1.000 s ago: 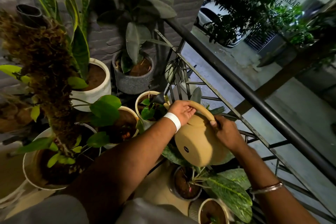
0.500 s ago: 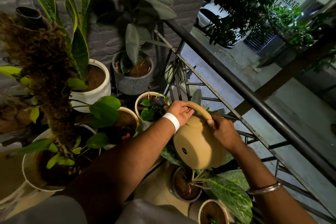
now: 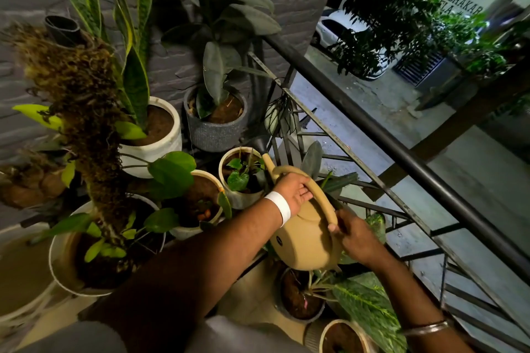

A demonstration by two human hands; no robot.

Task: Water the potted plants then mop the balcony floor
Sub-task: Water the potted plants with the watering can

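A tan watering can (image 3: 305, 238) hangs tilted over the pots, its spout with a dark funnel tip (image 3: 259, 144) pointing up and away above a small cream pot (image 3: 239, 176) of green leaves. My left hand (image 3: 294, 190) grips the front of the can's arched handle. My right hand (image 3: 354, 239) holds the rear of the handle and the can's side. Below the can sits a dark pot (image 3: 299, 295) with speckled leaves.
Several potted plants crowd the corner: a white snake-plant pot (image 3: 160, 135), a grey textured pot (image 3: 215, 129), a big white pot (image 3: 61, 266) with a mossy pole. A dark metal railing (image 3: 401, 152) runs diagonally at right; the street lies beyond.
The can's spout has swung up and away past the small cream pot. Both hands kept their hold on the handle and shifted slightly right with it.
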